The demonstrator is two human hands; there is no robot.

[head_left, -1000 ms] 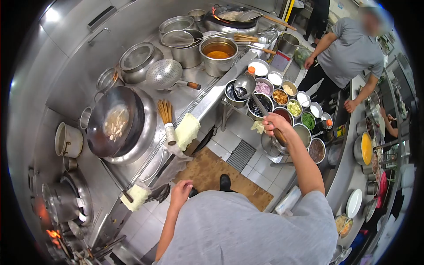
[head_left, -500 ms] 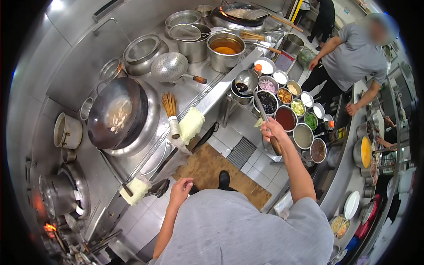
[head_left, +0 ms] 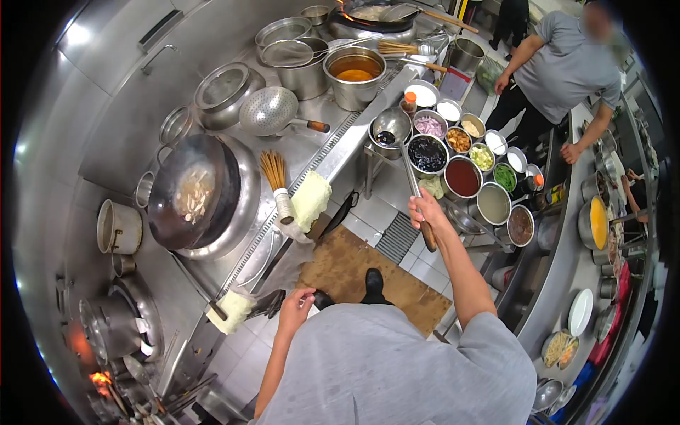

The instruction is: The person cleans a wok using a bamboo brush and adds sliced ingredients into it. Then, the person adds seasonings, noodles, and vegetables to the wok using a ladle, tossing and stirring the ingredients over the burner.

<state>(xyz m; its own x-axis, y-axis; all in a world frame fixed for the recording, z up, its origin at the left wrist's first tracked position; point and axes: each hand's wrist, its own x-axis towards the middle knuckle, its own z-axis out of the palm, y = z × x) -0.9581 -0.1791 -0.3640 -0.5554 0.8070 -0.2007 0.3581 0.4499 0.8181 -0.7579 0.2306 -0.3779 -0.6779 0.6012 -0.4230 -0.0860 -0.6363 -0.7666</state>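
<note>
My right hand (head_left: pixel 426 210) is closed round the wooden handle of a long ladle. The ladle's bowl (head_left: pixel 392 125) is over a metal pot of dark liquid (head_left: pixel 383 137), beside a container of black sauce (head_left: pixel 428 154). Containers of red sauce (head_left: pixel 462 177), chopped onion (head_left: pixel 430 125) and greens (head_left: pixel 505 177) stand close by. My left hand (head_left: pixel 296 309) hangs in front of my body with its fingers curled; whether they hold anything is hard to see. On the left, a tilted wok (head_left: pixel 195 191) holds pale sliced food.
A perforated strainer (head_left: pixel 269 111), a bamboo brush (head_left: pixel 278 185) and folded cloths (head_left: pixel 310 202) lie along the stove. Behind them stands a pot of orange liquid (head_left: pixel 355 74). A co-worker (head_left: pixel 570 67) stands at the right counter (head_left: pixel 549 283). Flames burn at lower left.
My right hand has drawn the ladle slightly back toward my body and left, its bowl staying near the dark liquid's pot. The camera view has shifted a little. The co-worker leans at the counter as before.
</note>
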